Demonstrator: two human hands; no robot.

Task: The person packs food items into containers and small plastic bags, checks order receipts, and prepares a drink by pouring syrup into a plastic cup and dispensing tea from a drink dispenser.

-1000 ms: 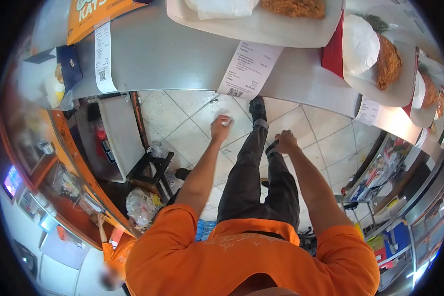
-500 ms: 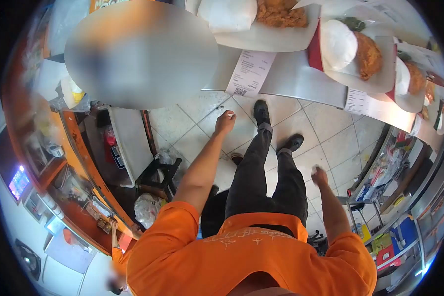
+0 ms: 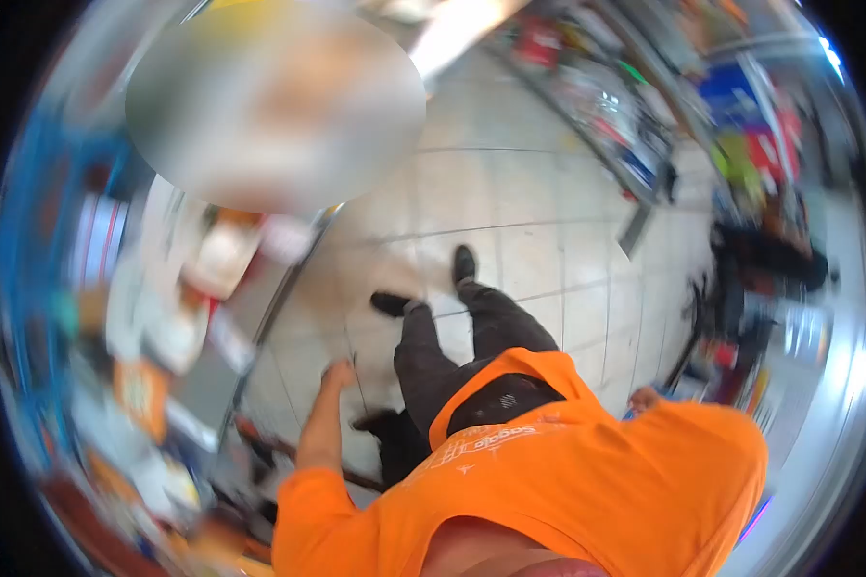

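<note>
My left hand (image 3: 337, 373) hangs low beside the counter's edge, over the tiled floor. It looks curled into a loose fist, blurred by motion, and I cannot make out anything inside it. On the other side, my right hand (image 3: 645, 399) shows only in part beyond my orange sleeve (image 3: 678, 452). Its fingers are mostly hidden, and a small bluish patch appears beside it. Closest to my left hand is the metal counter (image 3: 245, 327), bearing blurred paper food trays (image 3: 223, 255). Neither hand touches the counter.
Pale floor tiles (image 3: 529, 207) stretch ahead of my black shoes (image 3: 465, 262). A shelf with blurred packages (image 3: 601, 106) runs along the upper right. Blue, red and yellow-green items (image 3: 741, 125) stand farther right. A grey oval blur covers the upper left.
My body and view have turned right, so the counter with food trays has swung from the top to the left. My feet have stepped. My right hand is now mostly hidden by my sleeve.
</note>
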